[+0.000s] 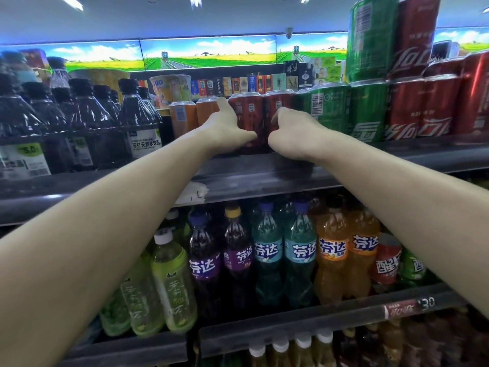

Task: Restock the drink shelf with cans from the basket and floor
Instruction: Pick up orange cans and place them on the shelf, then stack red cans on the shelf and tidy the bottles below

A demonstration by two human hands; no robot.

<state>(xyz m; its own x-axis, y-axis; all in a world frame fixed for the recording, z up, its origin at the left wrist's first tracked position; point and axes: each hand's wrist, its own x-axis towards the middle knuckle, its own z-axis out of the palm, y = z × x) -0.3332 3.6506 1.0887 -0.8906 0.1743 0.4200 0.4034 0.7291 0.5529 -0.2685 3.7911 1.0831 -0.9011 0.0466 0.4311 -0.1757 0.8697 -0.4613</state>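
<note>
Two dark red cans stand side by side on the upper shelf (pixel 264 178). My left hand (pixel 227 128) grips the left red can (pixel 247 112), with its thumb up along the can's left side. My right hand (pixel 291 133) grips the right red can (pixel 277 107), fingers curled round its front. Orange cans (pixel 182 117) stand just left of them and green cans (pixel 330 112) just right. Neither the basket nor the floor is in view.
Dark water bottles (pixel 137 123) fill the shelf's left part. Red cola cans (pixel 423 107) are stacked two high at the right, beside a green can (pixel 373 35) on top. The shelf below holds Fanta bottles (pixel 270 250) and green tea bottles (pixel 172 282).
</note>
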